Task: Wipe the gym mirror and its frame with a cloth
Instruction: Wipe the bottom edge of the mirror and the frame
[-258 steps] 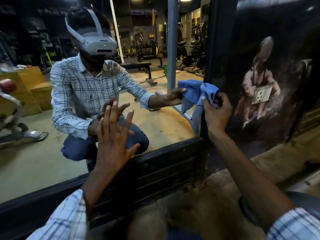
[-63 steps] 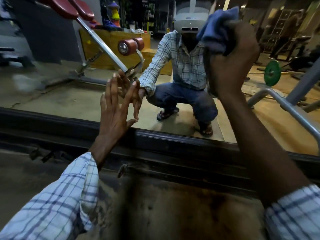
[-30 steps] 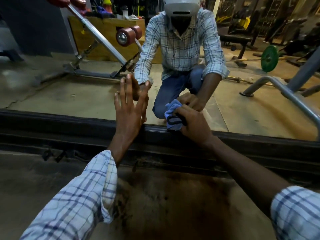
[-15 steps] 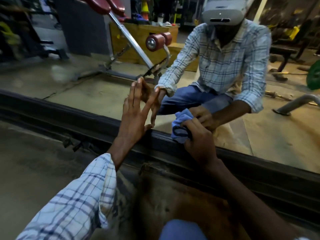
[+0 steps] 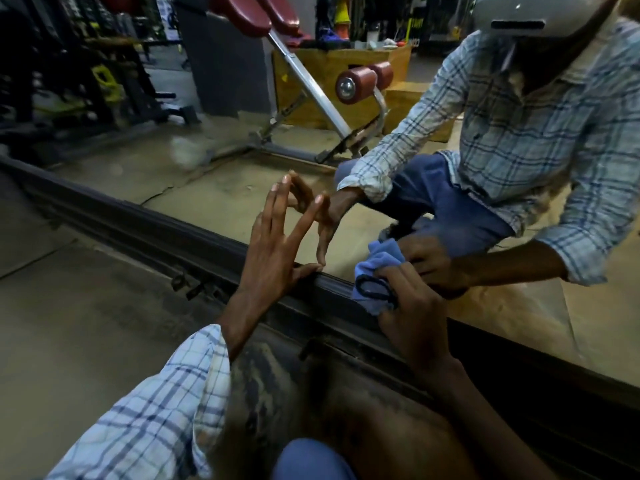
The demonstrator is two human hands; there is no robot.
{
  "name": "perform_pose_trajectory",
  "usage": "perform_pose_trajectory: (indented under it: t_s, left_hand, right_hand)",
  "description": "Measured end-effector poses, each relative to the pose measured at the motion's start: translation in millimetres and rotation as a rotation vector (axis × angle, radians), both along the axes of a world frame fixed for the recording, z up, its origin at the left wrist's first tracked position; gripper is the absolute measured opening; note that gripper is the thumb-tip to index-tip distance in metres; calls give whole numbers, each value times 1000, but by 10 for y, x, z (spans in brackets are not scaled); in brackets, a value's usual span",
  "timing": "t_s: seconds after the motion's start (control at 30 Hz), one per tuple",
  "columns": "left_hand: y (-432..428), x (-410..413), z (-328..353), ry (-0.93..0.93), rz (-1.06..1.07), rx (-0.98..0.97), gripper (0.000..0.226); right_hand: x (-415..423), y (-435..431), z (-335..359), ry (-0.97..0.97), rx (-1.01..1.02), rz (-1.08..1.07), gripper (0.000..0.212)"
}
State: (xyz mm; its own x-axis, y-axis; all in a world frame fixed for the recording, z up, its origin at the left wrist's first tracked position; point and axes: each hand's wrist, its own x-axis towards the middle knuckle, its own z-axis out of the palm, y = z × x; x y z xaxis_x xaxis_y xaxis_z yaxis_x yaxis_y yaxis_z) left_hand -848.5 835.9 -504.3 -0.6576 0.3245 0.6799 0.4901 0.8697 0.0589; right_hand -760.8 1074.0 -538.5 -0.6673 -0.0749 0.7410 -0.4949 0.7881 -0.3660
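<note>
cloth (image 5: 377,268): light blue, with a black loop on it | frame (image 5: 194,237): black | shirt sleeve (image 5: 156,410): white with blue and grey checks | trousers (image 5: 311,459): blue | floor (image 5: 69,323): dull brown-beige | seen in the mirror (image 5: 225,188): bench pads (image 5: 249,12) dark red, wooden box (image 5: 346,60) yellow-brown, headset (image 5: 540,12) pale grey
</note>
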Motion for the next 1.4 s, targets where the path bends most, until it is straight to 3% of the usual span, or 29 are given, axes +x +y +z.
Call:
perform_pose_trajectory:
  t_s: [0.17, 0.33, 0.47, 0.63, 0.7, 0.77, 0.83, 0.9, 1.07, 1.17, 1.33, 1.4]
  left_hand:
    - [-186, -95, -117, -8, 36, 14, 133]
    - [-309, -201, -101, -8, 7, 31, 134]
    - [-428, -290, -107, -10, -23, 38, 111]
    - [-592, -382, -68, -12, -26, 53, 112]
    - [-657, -399, -22, -14, 2, 44, 124]
    - [-715, -420, -2, -19, -5, 19, 133]
    - [-745, -442, 2, -19, -11, 12, 134]
    - [-757, -460, -17, -27, 12, 21, 135]
    - [-891, -522, -29, -9, 12, 13, 132]
    - [-1015, -583, -6, -7, 37, 10, 133]
    - [-1108, -663, -2, -5, -11, 29, 135]
    - [-1160, -704, -30, -3, 8, 58, 135]
  right_hand:
    - [-52, -9, -65, -8, -11, -28, 26]
    - [-53, 33, 604, 280, -115, -108, 11]
    - [-201, -162, 945, 401, -288, -227, 10]
    - [-413, -739, 142, 13, 94, 12, 30]
    - [-444, -762, 231, -3, 91, 35, 29]
    - [-419, -725, 615, 133, 32, 28, 24]
    - [-456, -628, 1131, 347, -87, -131, 22]
    - [-534, -641, 1362, 411, -162, -230, 26]
    - [-610, -1148, 214, -41, 271, 55, 33]
    - [-665, -1211, 108, -135, 269, 32, 40]
    - [-734, -1132, 1104, 293, -16, -160, 34]
    - [-790, -1198, 1231, 338, -65, -230, 34]
